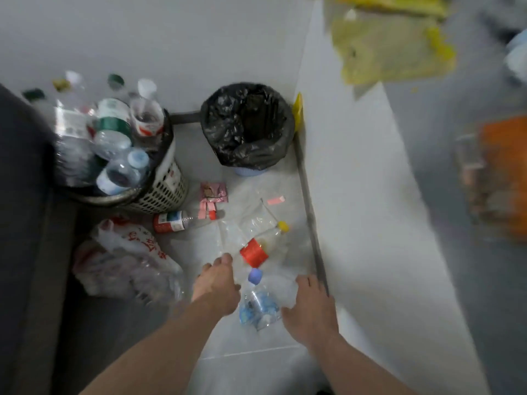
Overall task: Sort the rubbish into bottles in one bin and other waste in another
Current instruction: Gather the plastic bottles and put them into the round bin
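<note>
A perforated white basket (pixel 168 192) at the left is heaped with plastic bottles (pixel 119 135). To its right stands a bin lined with a black bag (pixel 248 124). On the floor lie a red-labelled bottle (pixel 174 221), a yellow-capped bottle with a red label (pixel 258 249), a crushed blue-capped bottle (pixel 258 303), clear plastic bags (pixel 251 220) and pink wrappers (pixel 214 192). My left hand (pixel 218 283) hovers with fingers spread just left of the blue-capped bottle. My right hand (pixel 310 306) is open at that bottle's right side. Neither hand holds anything.
A white plastic bag with red print (pixel 128 258) lies crumpled at the left by a dark sofa edge (pixel 28 223). A white wall or panel (pixel 356 195) runs along the right. Beyond it are blurred yellow bags (pixel 390 49) and an orange object (pixel 504 172).
</note>
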